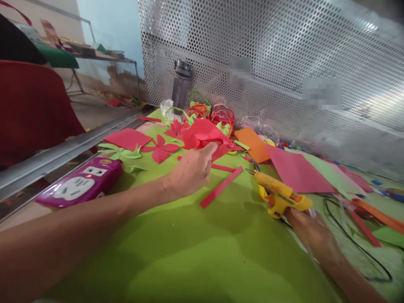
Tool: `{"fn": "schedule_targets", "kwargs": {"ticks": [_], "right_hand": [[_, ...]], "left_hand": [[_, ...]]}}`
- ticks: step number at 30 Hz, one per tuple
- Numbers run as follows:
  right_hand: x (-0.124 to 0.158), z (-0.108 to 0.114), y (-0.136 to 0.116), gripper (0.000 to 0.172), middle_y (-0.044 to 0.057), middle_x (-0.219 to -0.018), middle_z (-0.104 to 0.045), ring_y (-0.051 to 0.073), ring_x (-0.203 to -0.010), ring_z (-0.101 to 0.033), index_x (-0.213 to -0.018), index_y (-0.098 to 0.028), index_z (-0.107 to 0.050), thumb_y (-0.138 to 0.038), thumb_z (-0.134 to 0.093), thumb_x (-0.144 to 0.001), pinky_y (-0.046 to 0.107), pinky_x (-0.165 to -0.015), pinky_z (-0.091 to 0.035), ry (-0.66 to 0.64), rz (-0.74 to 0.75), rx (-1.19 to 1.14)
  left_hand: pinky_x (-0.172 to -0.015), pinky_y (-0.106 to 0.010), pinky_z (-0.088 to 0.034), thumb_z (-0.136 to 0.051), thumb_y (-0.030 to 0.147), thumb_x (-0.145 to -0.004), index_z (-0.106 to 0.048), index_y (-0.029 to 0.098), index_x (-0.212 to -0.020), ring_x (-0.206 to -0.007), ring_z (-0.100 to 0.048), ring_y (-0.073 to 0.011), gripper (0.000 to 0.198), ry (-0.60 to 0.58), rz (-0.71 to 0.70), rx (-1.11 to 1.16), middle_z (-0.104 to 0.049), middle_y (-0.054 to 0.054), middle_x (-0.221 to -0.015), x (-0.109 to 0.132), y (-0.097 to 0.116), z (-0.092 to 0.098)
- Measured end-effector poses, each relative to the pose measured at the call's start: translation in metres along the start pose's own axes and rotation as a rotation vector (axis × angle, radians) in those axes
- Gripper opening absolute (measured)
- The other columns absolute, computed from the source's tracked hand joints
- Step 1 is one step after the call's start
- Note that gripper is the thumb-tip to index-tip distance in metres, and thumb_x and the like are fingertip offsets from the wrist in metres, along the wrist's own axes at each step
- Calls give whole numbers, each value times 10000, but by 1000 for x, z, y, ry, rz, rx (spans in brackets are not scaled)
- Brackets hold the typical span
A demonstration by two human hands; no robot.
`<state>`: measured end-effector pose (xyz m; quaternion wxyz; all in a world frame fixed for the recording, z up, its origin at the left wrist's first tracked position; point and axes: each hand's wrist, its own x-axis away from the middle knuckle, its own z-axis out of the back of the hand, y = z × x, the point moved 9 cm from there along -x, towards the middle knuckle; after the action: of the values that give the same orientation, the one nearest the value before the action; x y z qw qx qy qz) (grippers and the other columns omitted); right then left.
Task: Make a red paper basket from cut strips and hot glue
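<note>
Glue gun (pixel 279 191) — bright yellow (dark-tipped)

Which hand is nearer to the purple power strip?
Left. The left hand is to the right of the purple power strip, at the red paper; the right hand is farther right, holding the yellow glue gun.

A counter with a smooth, bright green top (pixel 176 252) carries everything. On its left edge lies a glossy purple power strip with white sockets (pixel 80 183). Beyond it are a flat red paper sheet (pixel 128 138), light green cut-paper leaves (pixel 121 151) and a red paper flower shape with rounded petals (pixel 160 149). A straight, narrow red paper strip (pixel 221 187) lies slantwise near the middle; a thin black cord (pixel 356 244) curves at the right.
</note>
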<state>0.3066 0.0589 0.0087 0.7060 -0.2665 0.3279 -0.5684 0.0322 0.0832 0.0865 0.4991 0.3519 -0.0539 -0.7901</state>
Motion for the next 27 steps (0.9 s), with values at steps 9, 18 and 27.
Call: {"fn": "schedule_targets", "kwargs": {"ticks": [9, 18, 27], "right_hand": [[-9, -16, -15, 537, 152, -1056, -611, 321, -871, -612, -1254, -237, -465, -467, -390, -775, 453, -658, -490, -123, -177, -533], [-2, -42, -41, 485, 100, -881, -631, 287, -824, -587, -1057, -257, -594, -598, -475, -733, 406, -690, -473, -263, -91, -551], [2, -77, -74, 355, 36, -883, -600, 195, -754, -538, -1020, -283, -587, -494, -598, -735, 312, -683, -435, -531, -153, -919]], "left_hand": [[-475, -259, -218, -314, 122, -837, -453, 173, -870, -432, -282, -106, 152, 9, 39, 12, -261, 76, -512, -1, -6, 2], [-485, -257, -238, -329, 127, -844, -466, 173, -817, -459, -342, -110, 148, 44, 76, -3, -296, 69, -528, 0, -10, 3], [-466, -232, -258, -367, 109, -839, -466, 177, -798, -455, -295, -91, 127, 165, 99, 20, -295, 72, -538, 0, -10, 21]]}}
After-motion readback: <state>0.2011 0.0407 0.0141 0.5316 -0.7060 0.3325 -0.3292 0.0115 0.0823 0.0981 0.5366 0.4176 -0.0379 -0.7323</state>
